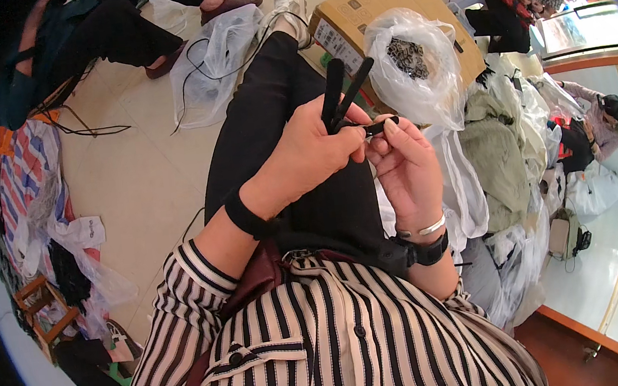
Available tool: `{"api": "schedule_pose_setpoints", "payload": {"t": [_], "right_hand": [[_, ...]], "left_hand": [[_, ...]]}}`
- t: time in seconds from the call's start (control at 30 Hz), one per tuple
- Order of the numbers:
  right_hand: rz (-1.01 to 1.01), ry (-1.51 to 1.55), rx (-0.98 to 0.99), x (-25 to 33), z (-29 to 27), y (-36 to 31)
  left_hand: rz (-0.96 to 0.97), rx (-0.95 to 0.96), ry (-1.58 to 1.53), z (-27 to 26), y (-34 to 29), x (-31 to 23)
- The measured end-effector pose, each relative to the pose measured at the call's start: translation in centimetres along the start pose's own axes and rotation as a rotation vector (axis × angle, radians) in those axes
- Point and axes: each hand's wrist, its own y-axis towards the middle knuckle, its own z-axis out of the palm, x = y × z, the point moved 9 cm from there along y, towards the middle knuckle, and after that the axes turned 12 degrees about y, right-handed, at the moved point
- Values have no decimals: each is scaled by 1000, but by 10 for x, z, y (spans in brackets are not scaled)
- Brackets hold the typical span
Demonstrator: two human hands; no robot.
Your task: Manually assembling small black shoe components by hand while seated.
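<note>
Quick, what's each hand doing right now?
Left hand: closed, holding long, flat black strips.
Right hand: closed, thumb and fingers pinching a small, narrow black strip.

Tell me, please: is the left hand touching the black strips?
Touching: the head view shows the black strips gripped in the left hand, their upper ends standing out above it.

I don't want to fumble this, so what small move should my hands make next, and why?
I'd likely steady your left hand and draw your right hand gently outward: the left grips black strips, the right pinches a short black end close by, and whether they connect is hidden, so a light tug could tell.
</note>
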Motion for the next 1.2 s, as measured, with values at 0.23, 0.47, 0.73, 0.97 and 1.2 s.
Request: {"api": "schedule_pose_setpoints", "payload": {"t": [0.23,0.47,0.73,0.97,1.2], "right_hand": [[161,157,-11,-13,-10,2],[169,222,-67,-13,-13,1],[129,156,-16,-7,-8,1],[149,177,-1,-6,-5,0],[119,117,4,-2,-1,0]], "left_hand": [[65,-46,77,2,-1,-7],[221,-208,373,-4,-6,-22],[129,-104,64,-3,-3,-11],[-125,50,-250,7,-4,1],[-98,37,-249,6,-5,-2]]}}
